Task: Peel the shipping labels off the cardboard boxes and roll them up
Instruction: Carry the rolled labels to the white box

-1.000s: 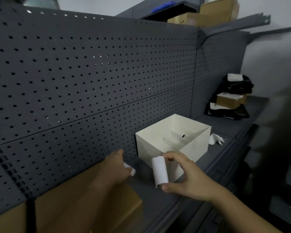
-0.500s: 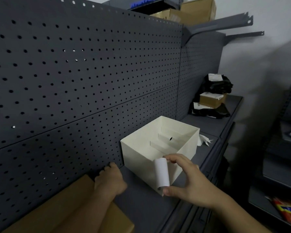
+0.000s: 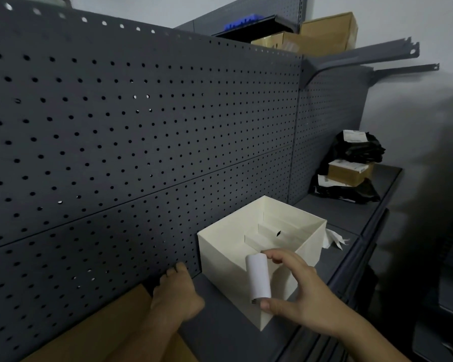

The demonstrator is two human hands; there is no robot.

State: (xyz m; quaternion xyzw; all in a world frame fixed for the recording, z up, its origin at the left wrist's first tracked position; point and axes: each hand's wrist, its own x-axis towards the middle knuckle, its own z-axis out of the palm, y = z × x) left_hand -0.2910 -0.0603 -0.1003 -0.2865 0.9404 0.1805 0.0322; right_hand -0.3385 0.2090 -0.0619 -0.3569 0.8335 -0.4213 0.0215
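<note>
Hands: we count two, the left hand and the right hand.
Rolled labels: we see one, a white rolled label.
White open boxes: one, the white box.
Brown cardboard boxes: we count four: one under the left hand, one small box among the bags, two up top.
Black bags: we make out two.
Crumpled paper scraps: one.
Shelf brackets: two.
</note>
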